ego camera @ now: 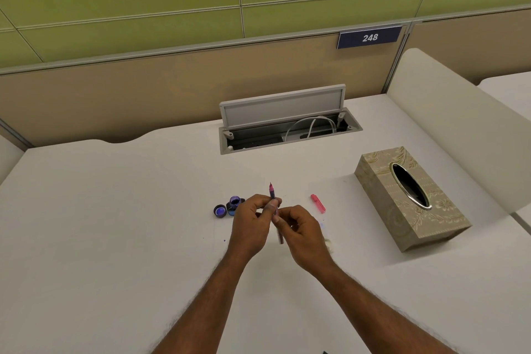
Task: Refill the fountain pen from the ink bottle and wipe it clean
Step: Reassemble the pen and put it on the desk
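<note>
Above the white desk (115,224), both hands hold a thin fountain pen (272,192) with its pink nib end pointing away from me. My left hand (251,223) pinches the pen near its upper part. My right hand (301,231) pinches the lower, greyish part of the pen. The open ink bottle (235,204) stands just left of my left hand, and its dark cap (219,211) lies beside it with blue ink inside. A pink pen cap (318,203) lies on the desk to the right.
A patterned beige tissue box (411,198) stands at the right. An open cable tray (287,132) with white cables is set in the desk behind. A small crumpled bit of tissue (330,245) lies by my right wrist. Small ink spots mark the desk.
</note>
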The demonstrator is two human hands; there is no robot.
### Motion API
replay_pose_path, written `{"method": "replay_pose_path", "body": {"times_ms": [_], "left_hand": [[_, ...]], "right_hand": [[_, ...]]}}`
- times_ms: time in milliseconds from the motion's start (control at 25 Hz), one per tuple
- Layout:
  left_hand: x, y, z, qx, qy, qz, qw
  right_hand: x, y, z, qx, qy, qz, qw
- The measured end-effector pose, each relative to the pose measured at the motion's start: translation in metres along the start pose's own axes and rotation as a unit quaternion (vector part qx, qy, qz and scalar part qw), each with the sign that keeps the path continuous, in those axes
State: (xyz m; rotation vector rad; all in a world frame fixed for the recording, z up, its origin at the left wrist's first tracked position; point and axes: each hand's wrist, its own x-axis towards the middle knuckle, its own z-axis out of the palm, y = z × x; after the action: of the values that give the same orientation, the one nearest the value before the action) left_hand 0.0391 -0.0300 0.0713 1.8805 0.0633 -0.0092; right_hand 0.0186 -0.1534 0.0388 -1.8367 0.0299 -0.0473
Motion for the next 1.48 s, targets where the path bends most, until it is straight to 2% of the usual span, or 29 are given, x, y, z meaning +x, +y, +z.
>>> {"method": "replay_pose_path", "body": {"times_ms": [320,480,680,1040,1480], "left_hand": [[0.0,-0.021,0.006,0.03,-0.004,-0.037,0.999],[-0.003,-0.034,0.002,0.077,-0.015,-0.061,0.995],[-0.01,-0.047,-0.001,0.124,-0.007,-0.081,0.989],[-0.01,-0.051,-0.008,0.137,-0.007,-0.102,0.985],[-0.005,-0.053,-0.011,0.142,-0.008,-0.111,0.984]], "right_hand": [[0.006,0.007,0.002,-0.032,0.023,0.01,0.999],[0.021,0.012,-0.001,-0.092,-0.004,0.041,0.995],[0.044,0.024,0.006,-0.21,-0.04,0.085,0.973],[0.077,0.038,0.015,-0.341,-0.072,0.122,0.93],[0.096,0.048,0.023,-0.37,-0.073,0.143,0.915]]}}
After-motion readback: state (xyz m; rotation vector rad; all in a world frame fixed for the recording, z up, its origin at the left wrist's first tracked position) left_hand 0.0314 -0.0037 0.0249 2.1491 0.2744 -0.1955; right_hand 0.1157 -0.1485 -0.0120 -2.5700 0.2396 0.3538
